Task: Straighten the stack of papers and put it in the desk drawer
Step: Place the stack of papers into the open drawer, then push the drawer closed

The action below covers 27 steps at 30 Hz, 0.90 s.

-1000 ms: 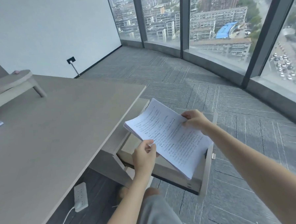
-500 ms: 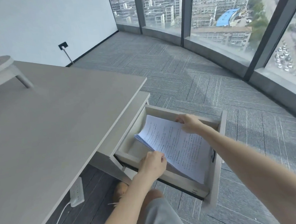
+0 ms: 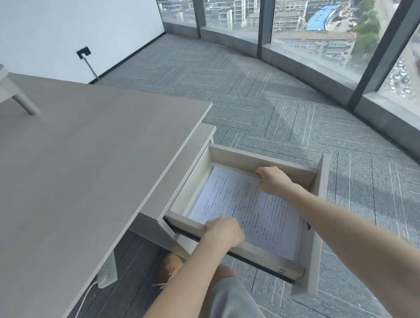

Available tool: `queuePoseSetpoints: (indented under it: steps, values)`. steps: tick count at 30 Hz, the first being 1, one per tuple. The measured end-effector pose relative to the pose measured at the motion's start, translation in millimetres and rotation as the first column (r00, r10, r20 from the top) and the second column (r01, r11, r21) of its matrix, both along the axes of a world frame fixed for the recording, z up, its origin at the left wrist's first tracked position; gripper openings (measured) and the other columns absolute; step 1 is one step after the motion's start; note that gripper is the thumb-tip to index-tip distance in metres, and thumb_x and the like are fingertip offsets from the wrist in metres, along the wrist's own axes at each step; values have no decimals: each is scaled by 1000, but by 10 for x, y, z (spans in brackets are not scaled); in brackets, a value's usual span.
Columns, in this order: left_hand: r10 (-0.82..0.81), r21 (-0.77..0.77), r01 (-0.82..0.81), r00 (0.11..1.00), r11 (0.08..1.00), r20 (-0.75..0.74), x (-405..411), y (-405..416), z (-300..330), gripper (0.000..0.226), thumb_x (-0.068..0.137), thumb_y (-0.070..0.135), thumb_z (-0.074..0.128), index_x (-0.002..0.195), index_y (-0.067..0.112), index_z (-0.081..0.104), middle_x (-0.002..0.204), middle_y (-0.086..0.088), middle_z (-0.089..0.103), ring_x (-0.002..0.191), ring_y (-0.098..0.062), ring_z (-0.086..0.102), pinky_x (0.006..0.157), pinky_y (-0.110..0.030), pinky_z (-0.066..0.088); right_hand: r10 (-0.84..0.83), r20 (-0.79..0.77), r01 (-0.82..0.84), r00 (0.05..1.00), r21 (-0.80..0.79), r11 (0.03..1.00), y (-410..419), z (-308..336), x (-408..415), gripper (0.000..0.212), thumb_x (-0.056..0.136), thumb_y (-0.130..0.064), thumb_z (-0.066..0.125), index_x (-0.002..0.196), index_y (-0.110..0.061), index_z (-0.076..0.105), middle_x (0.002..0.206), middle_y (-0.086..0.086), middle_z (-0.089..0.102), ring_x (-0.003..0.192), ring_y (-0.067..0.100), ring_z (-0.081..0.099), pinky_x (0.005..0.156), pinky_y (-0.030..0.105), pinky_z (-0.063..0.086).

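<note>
Stack lowered flat into drawer | 1 stack, 1 drawer | 2 hands' grip closed on edges: left hand, right hand

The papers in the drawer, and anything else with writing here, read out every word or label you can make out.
Stack of papers in the drawer: rows of dense printed text, too small and blurred to read.
Power strip under the desk: no readable marking.
Nothing else carries legible text.
</note>
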<state>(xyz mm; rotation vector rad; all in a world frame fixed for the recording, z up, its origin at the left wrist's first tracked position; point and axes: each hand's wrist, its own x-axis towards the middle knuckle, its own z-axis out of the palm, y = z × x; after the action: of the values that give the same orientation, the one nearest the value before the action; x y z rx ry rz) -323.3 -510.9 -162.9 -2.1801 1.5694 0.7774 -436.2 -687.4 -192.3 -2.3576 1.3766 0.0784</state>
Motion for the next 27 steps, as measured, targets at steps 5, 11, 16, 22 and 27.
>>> queuePoseSetpoints:
  steps: [5,11,16,22,27]
  values:
    - [-4,-155,6,1000,988,15,63,66,158,32,99,29,43,108,8,66,105,-9,68,96,-30,64,78,-35,48,-29,17,29,999,-11,1000,125,152,-60,16,86,-5,51,101,-8,53,102,8,52,112,34,58,76,34,42]
    - [60,-553,9,993,833,106,345,54,743,31,96,24,43,115,10,62,111,-14,71,101,-35,66,81,-39,53,-98,146,111,984,-87,990,444,398,-401,37,85,-10,50,120,-8,63,127,15,64,116,37,60,95,43,49]
    - [55,-706,38,993,707,109,662,-5,1222,31,91,20,49,118,10,62,120,-15,67,110,-36,60,88,-43,51,-262,354,317,898,-108,942,830,567,-884,48,87,1,45,132,-10,60,135,14,57,122,36,53,99,43,43]
    - [142,-552,-59,984,832,108,1136,74,1191,71,92,26,57,154,10,28,158,-23,30,147,-40,25,118,-43,25,-528,474,523,704,157,838,1137,473,-1442,52,91,-4,49,143,-9,50,141,18,54,127,34,54,104,46,45]
    - [69,-480,66,964,875,257,1346,152,1051,87,91,34,58,159,26,4,168,-9,3,154,-32,5,121,-47,13,-544,441,321,714,483,814,1237,311,-1628,61,91,-9,62,147,-21,43,130,9,64,117,27,64,97,46,55]
